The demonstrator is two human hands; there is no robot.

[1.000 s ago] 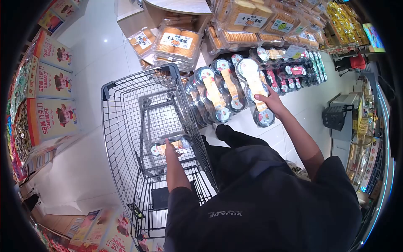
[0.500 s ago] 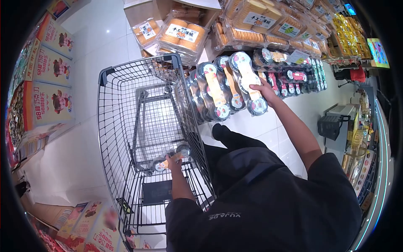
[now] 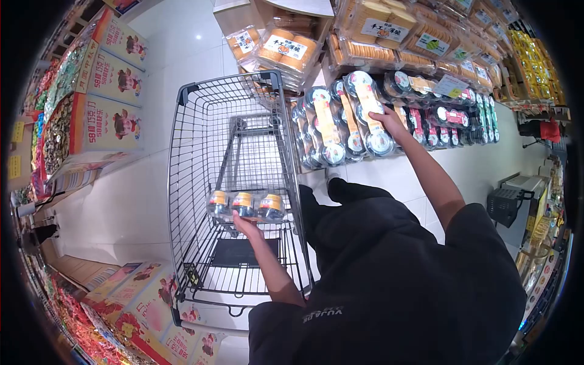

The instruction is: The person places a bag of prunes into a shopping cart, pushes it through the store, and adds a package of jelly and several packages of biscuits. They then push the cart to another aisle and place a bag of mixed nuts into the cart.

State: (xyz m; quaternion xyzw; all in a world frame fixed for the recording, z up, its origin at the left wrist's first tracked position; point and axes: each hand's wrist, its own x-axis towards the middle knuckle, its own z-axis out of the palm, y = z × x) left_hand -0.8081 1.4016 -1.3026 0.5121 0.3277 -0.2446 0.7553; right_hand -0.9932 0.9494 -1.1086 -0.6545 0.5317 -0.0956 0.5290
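My left hand [image 3: 246, 227] grips a three-pack of cups [image 3: 244, 205] from below, over the rear part of the shopping cart [image 3: 184, 93]. The pack lies across the cart's width, its yellow-orange tops and dark sides showing. At the display, my right hand [image 3: 391, 124] is closed on the edge of another three-pack with clear lids and an orange band [image 3: 364, 91]. The thumb rests on the band and the other fingers are mostly hidden. Similar cup packs [image 3: 325, 125] stand in a row just left of it, close to the cart's side.
Bagged biscuits [image 3: 286, 48] and boxed biscuits [image 3: 380, 27] are stacked beyond the cups. Printed cartons of sweets [image 3: 115, 125] line the left side, with more cartons [image 3: 143, 301] at lower left. A dark basket [image 3: 506, 204] sits at the right.
In my left hand the pack has turned from lids showing to cup sides showing, and looks higher. My right hand stays at its pack. The whole view has shifted.
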